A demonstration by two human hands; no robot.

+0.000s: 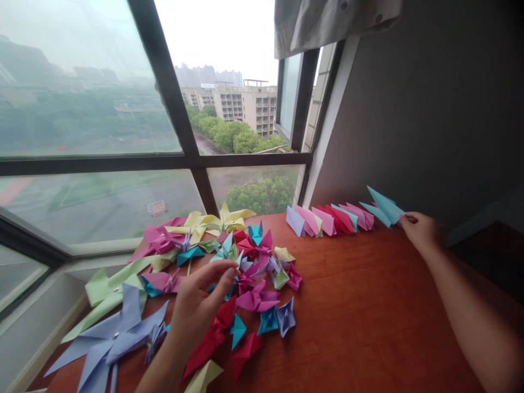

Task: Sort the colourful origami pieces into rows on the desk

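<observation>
At the right end of a row of folded paper planes (325, 221), my right hand (421, 228) pinches a light blue paper plane (386, 204) by its tail, nose pointing up and left. Another light blue plane (374, 214) lies right beside it, partly overlapped. My left hand (207, 292) hovers over a pile of small paper cranes and other folded pieces, thumb and fingertips pressed together. Whatever is between those fingertips, if anything, cannot be made out. Closest to them are a pale blue folded piece (224, 249) and a magenta paper crane (257, 297).
Paper pinwheels in purple (115, 337), green (114, 289) and yellow (196, 225) lie left and behind the pile. The brown wooden table (360, 316) stands against a window (94, 164) with dark frames and a grey wall (409, 120). A cloth (327, 22) hangs above.
</observation>
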